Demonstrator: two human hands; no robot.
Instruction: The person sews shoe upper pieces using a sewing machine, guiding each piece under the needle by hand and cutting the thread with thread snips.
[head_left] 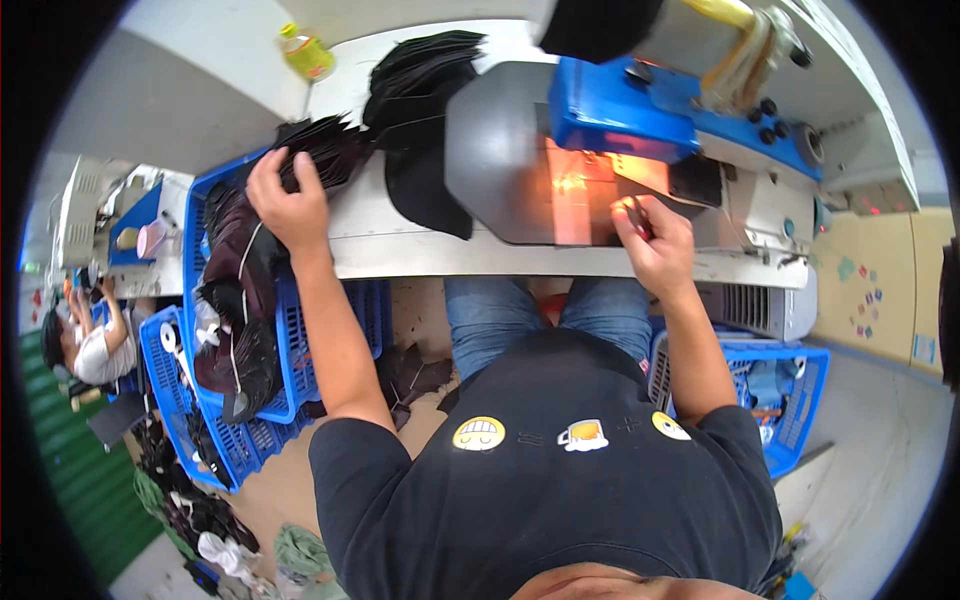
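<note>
My left hand [289, 203] is raised at the left end of the white table [400, 262], its fingers apart and nothing visible in them. It is beside a stack of dark cut fabric pieces [325, 150], above the dark cloth [238, 255] heaped in a blue basket. My right hand [660, 245] is closed around a small dark hand tool [636, 216]; its kind is mostly hidden by the fingers. That hand is at the front of a blue-headed sewing machine [625, 110], whose lamp lights the dark work plate [495, 150].
Black fabric pieces [425, 85] fan out at the back of the table, near a yellow bottle [307, 54]. Blue baskets stand at the left [290, 400] and right [815, 400]. Cloth scraps [300, 550] lie on the floor. Another person [100, 345] works at far left.
</note>
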